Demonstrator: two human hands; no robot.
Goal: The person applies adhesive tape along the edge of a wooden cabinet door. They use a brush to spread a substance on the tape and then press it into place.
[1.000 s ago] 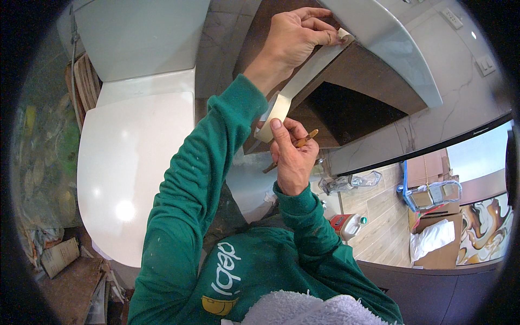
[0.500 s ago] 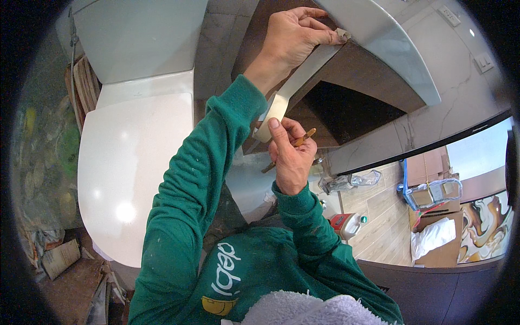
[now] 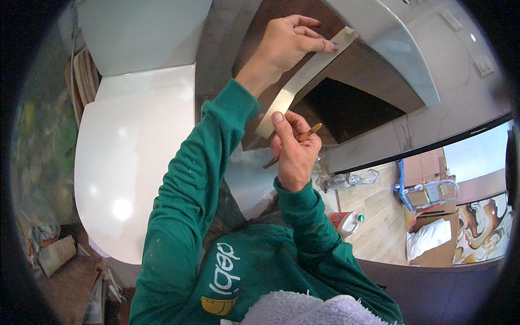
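A pale strip of masking tape [image 3: 317, 60] runs along the edge of a brown wood-grain cabinet [image 3: 365, 67] beneath a white basin [image 3: 387, 32]. Its upper end is curled near the basin's underside. My left hand [image 3: 290, 43] is open, fingers spread, a fingertip touching the strip just below that curled end. Lower down, my right hand [image 3: 297, 151] is closed on the roll of masking tape [image 3: 272, 120], thumb across it. The same hand also holds a thin wooden-handled tool [image 3: 310, 132] crosswise; its working end is too unclear to name.
To the left stands a white toilet [image 3: 130, 162] with its lid down. Below the basin gapes a dark opening [image 3: 352, 111] in the cabinet. A red-labelled jug [image 3: 346, 222], cardboard boxes [image 3: 436, 238] and a blue-framed cart [image 3: 428, 192] are at the right. Scraps [image 3: 59, 254] lie lower left.
My left hand has let go of the tape's curled upper end and slid down and left a little along the strip. My right hand keeps hold of the roll.
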